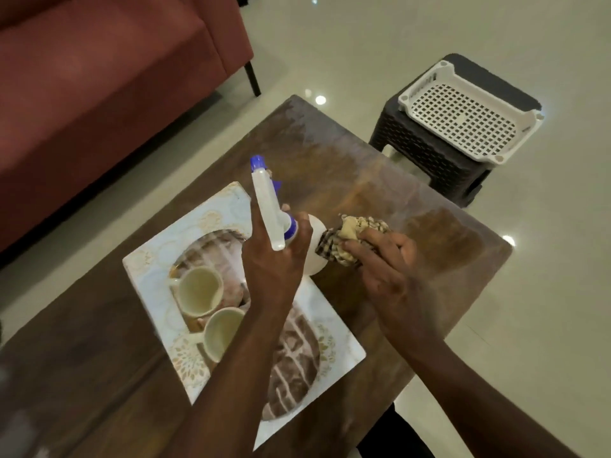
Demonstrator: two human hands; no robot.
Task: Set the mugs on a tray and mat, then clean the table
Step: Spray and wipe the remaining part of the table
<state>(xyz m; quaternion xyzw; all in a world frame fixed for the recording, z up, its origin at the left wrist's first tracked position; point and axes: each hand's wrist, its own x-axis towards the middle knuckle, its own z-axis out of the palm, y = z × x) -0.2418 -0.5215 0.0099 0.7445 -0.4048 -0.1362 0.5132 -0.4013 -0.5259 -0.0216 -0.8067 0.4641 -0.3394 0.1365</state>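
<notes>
Checked cloth (350, 241), soft and bunched, sat gripped in right hand (386, 269) on table (363, 166); left hand (277, 259) clasped light sprayer (269, 206) by neck.

The spray bottle (269, 209) is white with a blue nozzle. The cloth (347, 241) has brown and beige checks. The 2 mugs (198, 289) are cream. The mat (155, 259) is pale with floral patterns. The table (380, 180) is brown, the sofa (99, 77) dark red, the basket (469, 110) white.
</notes>
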